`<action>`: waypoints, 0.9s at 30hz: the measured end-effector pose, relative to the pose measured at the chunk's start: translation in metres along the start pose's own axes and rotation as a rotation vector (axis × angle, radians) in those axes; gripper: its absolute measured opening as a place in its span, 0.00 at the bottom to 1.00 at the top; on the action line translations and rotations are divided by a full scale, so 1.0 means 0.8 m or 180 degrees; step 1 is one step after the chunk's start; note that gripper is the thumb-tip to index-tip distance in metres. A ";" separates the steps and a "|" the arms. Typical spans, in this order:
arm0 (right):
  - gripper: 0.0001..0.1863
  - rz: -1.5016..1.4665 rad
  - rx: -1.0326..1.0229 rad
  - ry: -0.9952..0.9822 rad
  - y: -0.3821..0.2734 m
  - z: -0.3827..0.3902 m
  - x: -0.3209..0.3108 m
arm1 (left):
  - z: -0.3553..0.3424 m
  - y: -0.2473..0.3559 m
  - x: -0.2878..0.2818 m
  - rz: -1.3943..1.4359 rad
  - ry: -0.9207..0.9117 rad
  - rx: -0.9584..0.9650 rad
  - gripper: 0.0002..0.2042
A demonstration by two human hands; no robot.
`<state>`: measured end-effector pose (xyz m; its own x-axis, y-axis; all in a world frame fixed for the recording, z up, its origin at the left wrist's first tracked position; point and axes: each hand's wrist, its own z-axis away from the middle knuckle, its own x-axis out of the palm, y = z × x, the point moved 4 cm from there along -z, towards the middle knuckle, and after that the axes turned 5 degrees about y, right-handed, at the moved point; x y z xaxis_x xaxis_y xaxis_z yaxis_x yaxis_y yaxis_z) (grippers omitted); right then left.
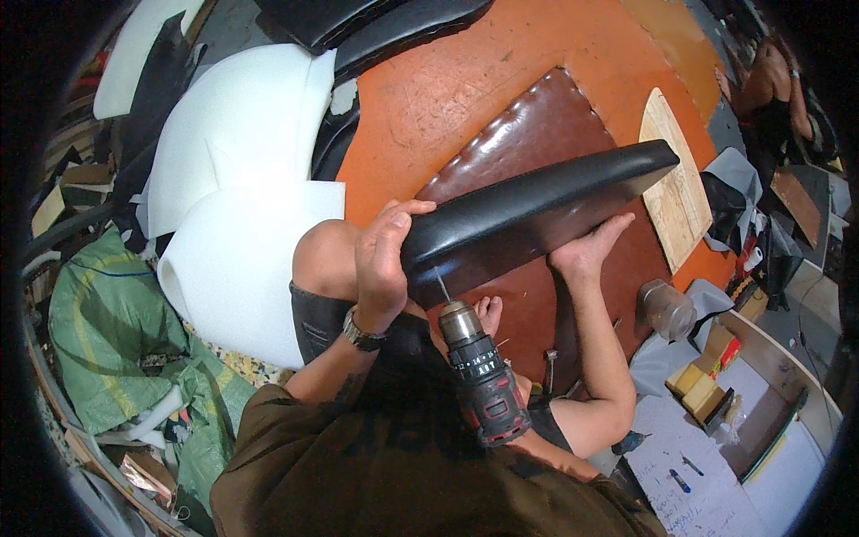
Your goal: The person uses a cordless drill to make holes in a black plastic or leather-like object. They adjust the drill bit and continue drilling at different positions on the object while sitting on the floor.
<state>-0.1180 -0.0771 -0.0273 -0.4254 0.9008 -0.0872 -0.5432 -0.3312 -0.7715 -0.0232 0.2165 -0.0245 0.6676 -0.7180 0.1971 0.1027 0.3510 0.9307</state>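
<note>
A long black padded panel (537, 201), covered in shiny leather-like material, is tilted in front of me. My left hand (383, 255) grips its left end, with fingers over the top edge. A black and red cordless drill (488, 389) points up at the panel's near face. Its thin bit meets that face near the lower left, in a small patch of light; how deep the tip goes I cannot tell. My right hand (523, 385) holds the drill from behind, mostly hidden by its body. My bare right foot (582, 255) lies against the panel's underside.
White foam sheets (242, 143) are at left, above a green sack (107, 331). A brown upholstered panel (528, 134), a pale wooden board (676, 183) and a clear jar (667, 309) lie ahead and right. A hammer (550, 362) is beside my leg. Another person (774, 85) sits far right.
</note>
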 end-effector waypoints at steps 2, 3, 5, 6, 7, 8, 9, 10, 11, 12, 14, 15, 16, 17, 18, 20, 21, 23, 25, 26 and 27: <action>0.13 0.0629 -0.0871 -0.0217 -0.012 0.000 0.002 | -0.001 -0.001 0.000 -0.0037 -0.0025 0.0108 0.19; 0.12 0.0667 -0.0909 -0.0231 -0.014 0.001 0.001 | -0.001 -0.002 0.000 -0.0055 -0.0030 0.0156 0.19; 0.11 0.0662 -0.0817 -0.0181 -0.018 0.001 0.000 | -0.001 -0.004 -0.001 -0.0100 -0.0004 0.0171 0.19; 0.11 0.0619 -0.0688 -0.0119 -0.019 0.001 -0.001 | -0.001 -0.005 -0.001 -0.0121 0.0013 0.0187 0.19; 0.10 0.0590 -0.0649 -0.0086 -0.021 0.001 0.000 | -0.002 -0.006 -0.001 -0.0063 0.0004 0.0174 0.19; 0.10 0.0560 -0.0610 -0.0053 -0.022 0.001 0.000 | -0.002 -0.006 -0.001 -0.0006 -0.0002 0.0155 0.19; 0.10 0.0518 -0.0557 -0.0018 -0.021 0.000 0.001 | -0.002 -0.006 -0.001 0.0022 -0.0011 0.0104 0.19; 0.10 0.0469 -0.0479 -0.0003 -0.020 0.000 0.001 | -0.002 -0.004 -0.001 -0.0038 -0.0017 0.0203 0.19; 0.10 0.0398 -0.0391 0.0011 -0.017 -0.001 0.001 | -0.002 -0.002 -0.001 -0.0128 -0.0025 0.0269 0.19; 0.10 0.0315 -0.0287 0.0019 -0.013 -0.002 0.000 | -0.002 0.000 -0.001 -0.0207 -0.0021 0.0346 0.19; 0.10 0.0174 -0.0125 0.0045 -0.005 -0.003 -0.001 | -0.002 0.000 0.000 -0.0152 -0.0019 0.0222 0.20; 0.10 0.0116 -0.0049 0.0052 -0.001 -0.003 -0.002 | -0.001 0.000 0.000 -0.0120 -0.0015 0.0165 0.20; 0.10 0.0058 0.0012 0.0064 0.003 -0.004 -0.003 | -0.001 0.002 0.001 -0.0150 -0.0004 0.0202 0.20; 0.10 0.0007 0.0070 0.0074 0.006 -0.004 -0.004 | -0.001 0.003 0.001 -0.0182 0.0006 0.0240 0.20; 0.10 -0.0039 0.0115 0.0082 0.008 -0.004 -0.005 | -0.002 0.004 0.002 -0.0243 0.0009 0.0251 0.20; 0.10 -0.0123 0.0222 0.0104 0.011 -0.004 -0.006 | -0.002 0.007 0.001 -0.0388 0.0010 0.0388 0.20; 0.10 -0.0178 0.0280 0.0120 0.012 -0.005 -0.006 | -0.002 0.009 0.001 -0.0472 0.0031 0.0471 0.20; 0.09 -0.0317 0.0412 0.0156 0.012 -0.006 -0.006 | -0.003 0.009 0.001 -0.0405 0.0016 0.0401 0.20; 0.09 -0.0409 0.0492 0.0212 0.010 -0.006 -0.007 | -0.003 0.008 0.002 -0.0346 0.0031 0.0383 0.20; 0.09 -0.0386 0.0455 0.0210 0.009 -0.006 -0.007 | -0.003 0.009 0.002 -0.0323 0.0039 0.0398 0.19; 0.09 -0.0309 0.0345 0.0185 0.006 -0.006 -0.007 | -0.003 0.008 0.002 -0.0320 0.0034 0.0391 0.19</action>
<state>-0.1151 -0.0822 -0.0336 -0.3262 0.9437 -0.0545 -0.6560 -0.2675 -0.7058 -0.0198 0.2189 -0.0186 0.6664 -0.7391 0.0983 0.0789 0.2010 0.9764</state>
